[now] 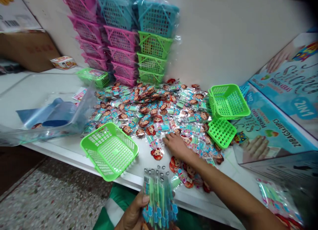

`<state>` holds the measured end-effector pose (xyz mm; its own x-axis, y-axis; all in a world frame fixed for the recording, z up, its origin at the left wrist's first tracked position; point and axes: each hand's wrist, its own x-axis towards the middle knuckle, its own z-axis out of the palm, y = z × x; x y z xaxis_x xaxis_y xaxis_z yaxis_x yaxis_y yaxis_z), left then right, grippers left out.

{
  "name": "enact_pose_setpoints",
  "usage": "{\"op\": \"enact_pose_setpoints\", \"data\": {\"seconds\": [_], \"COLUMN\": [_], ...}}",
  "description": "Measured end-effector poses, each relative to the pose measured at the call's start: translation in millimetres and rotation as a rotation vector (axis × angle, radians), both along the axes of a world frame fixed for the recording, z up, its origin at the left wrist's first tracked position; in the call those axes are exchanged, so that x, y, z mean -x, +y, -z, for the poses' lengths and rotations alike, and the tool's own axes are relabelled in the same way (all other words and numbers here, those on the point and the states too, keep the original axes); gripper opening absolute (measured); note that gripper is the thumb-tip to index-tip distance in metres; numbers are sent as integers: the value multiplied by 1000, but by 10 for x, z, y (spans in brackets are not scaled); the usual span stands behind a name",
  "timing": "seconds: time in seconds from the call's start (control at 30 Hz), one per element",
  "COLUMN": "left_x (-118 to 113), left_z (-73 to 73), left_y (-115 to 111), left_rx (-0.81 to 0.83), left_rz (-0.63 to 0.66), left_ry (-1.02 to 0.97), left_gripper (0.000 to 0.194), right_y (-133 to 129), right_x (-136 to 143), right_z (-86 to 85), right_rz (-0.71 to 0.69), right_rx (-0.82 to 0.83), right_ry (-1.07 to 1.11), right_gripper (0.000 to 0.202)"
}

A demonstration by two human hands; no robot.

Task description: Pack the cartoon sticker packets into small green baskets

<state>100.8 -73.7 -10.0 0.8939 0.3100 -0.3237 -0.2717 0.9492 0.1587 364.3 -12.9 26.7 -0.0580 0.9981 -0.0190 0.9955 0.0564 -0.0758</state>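
Note:
My left hand is closed around a bunch of small clear packets at the bottom of the view, their green and blue sticks showing through. Out over the table, my right hand reaches into a spread pile of similar packets, printed with red- and brown-haired cartoon heads. Its fingers look apart and rest on or just above the packets; nothing is visibly held. A single red-haired packet lies left of it. Nearer my left hand, a green plastic basket sits at the table's front edge.
Wrapped stacks of pink baskets and blue and green baskets stand against the wall. Another green basket tilts beside blue printed cartons at right. A plastic bag lies at left, before a brown box.

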Motion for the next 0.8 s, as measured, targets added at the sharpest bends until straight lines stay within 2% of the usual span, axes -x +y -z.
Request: {"op": "enact_pose_setpoints", "data": {"seconds": [0.07,0.13,0.23,0.33,0.4,0.47,0.53,0.6,0.63,0.73,0.8], "left_x": [1,7,13,12,14,17,17,10,6,-5,-6], "left_z": [-26,-37,-40,-55,-72,-83,-80,-66,-55,-16,9], "left_y": [4,8,10,11,10,6,0,-7,-9,-11,-5], "left_rx": [-42,-54,-53,-53,-43,-12,1,-15,-28,-38,-34], "left_rz": [-31,-38,-35,-7,42,111,127,81,49,10,7], "left_ry": [2,12,19,-7,-44,-80,-89,-68,-53,-21,-20], "left_gripper": [42,44,45,40,40,44,47,46,45,46,48], "right_y": [167,274,350,261,57,-256,-614,-934,-1056,-1216,-1138], "right_x": [-144,-324,-605,-718,-596,-309,73,435,574,741,641], "right_z": [11,-60,-278,-506,-588,-582,-501,-389,-339,-272,-295], "right_rz": [-3,41,181,334,382,382,343,311,340,360,242], "right_rx": [-21,-79,-217,-323,-298,-160,39,178,234,378,413], "right_ry": [50,99,184,262,361,564,767,915,1011,1226,1178], "right_gripper": [20,20,26,35,34,25,16,10,8,11,17]}}
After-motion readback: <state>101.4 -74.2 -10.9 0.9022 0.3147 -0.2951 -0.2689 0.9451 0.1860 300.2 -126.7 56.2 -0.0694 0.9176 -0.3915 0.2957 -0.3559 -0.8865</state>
